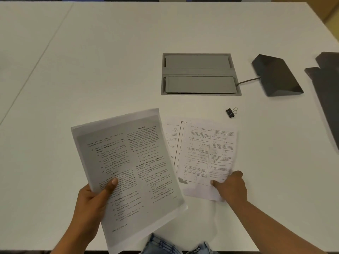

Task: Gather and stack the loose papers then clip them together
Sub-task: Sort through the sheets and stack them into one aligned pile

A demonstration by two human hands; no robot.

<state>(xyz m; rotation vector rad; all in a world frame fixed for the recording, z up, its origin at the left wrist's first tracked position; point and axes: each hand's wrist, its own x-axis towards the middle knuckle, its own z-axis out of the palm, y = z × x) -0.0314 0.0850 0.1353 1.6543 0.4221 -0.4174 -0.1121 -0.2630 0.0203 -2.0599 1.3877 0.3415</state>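
1. The gathered papers are a thin sheaf of printed pages, the top sheet greyish with two columns of dense text, its edges not quite square, so slivers of the sheets beneath show along the top and left.
2. This sheaf is lifted off the white desk at a tilt, near its front edge and to the left.
3. The loose papers lie flat on the desk just right of the sheaf, their left side tucked beneath it; the top sheet is white with small print in columns, and another sheet peeks out to its left.
4. A black binder clip sits on the desk beyond the loose papers, apart from them, its wire handles pointing right.
5. The left hand pinches the sheaf at its lower left, thumb pressed on the printed face, fingers curled behind.
6. The right hand rests on the lower right corner of the loose papers, thumb on top, fingers bent at the edge.
7. A grey recessed cable box is set into the desk farther back, both lids closed; a cable runs from it to a dark wedge-shaped device.
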